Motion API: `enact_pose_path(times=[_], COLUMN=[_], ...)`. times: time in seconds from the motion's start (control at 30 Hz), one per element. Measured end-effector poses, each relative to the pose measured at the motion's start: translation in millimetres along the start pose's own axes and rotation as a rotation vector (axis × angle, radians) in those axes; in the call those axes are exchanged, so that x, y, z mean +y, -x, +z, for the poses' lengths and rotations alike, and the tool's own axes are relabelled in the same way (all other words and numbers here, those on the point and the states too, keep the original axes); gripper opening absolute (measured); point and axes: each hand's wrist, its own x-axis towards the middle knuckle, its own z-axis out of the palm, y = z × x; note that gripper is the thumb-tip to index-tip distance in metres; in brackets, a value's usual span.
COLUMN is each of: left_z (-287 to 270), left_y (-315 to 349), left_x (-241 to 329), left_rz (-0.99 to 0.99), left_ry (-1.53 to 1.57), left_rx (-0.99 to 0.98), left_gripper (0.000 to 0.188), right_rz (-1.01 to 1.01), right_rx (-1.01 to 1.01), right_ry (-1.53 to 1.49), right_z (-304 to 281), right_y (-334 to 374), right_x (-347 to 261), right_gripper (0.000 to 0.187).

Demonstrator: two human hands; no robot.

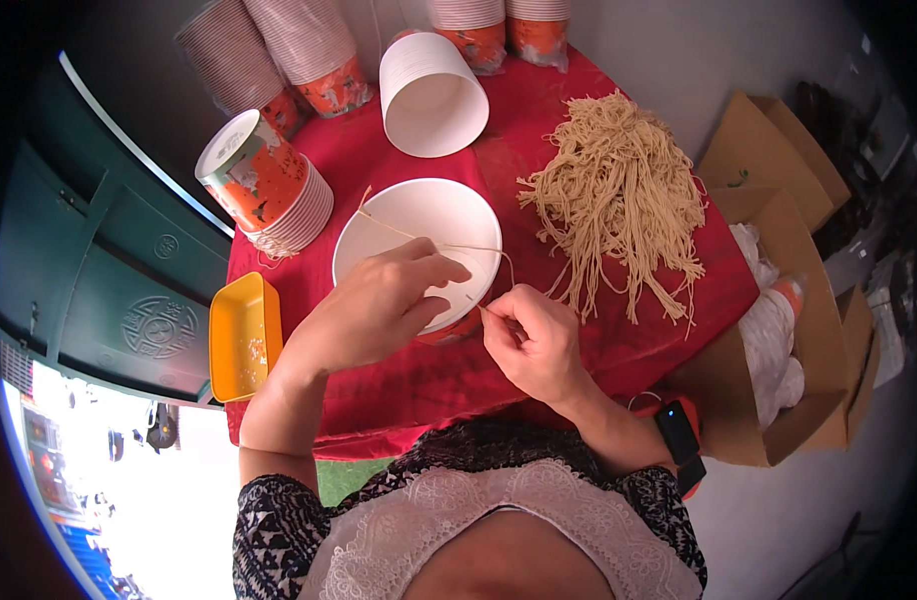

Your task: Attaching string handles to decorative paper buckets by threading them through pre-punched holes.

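Right of the red-clothed table (579, 350) stand open brown cardboard boxes (779, 260), the nearest holding plastic-wrapped stacks of orange-and-white paper cups (774, 340). More wrapped stacks (309, 50) rest on the table's far edge.

Black-and-white patterned short sleeves (269, 520), white lace neckline, black wristwatch (679, 432) on orange band.

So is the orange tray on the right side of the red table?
No, the orange tray sits at the left edge of the red table, beside the left hand, while the pile of strings lies on the right.
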Motion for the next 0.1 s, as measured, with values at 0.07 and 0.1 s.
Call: enact_pose_path(times=[0.07, 0.1], left_z=[-0.8, -1.2], left_y=[-5.0, -7.5], left_x=[-1.8, -1.8], left_rz=[0.012, 0.022], left_ry=[-0.017, -0.034], left_rx=[-0.041, -0.084], left_gripper=[0.026, 0.025], right_rz=[-0.019, -0.035], right_rx=[0.024, 0.049], right_ry=[-0.015, -0.032], right_z=[2.6, 4.5], right_y=[-2.3, -3.5], right_x=[1.3, 2.0], right_gripper=[0.018, 0.016])
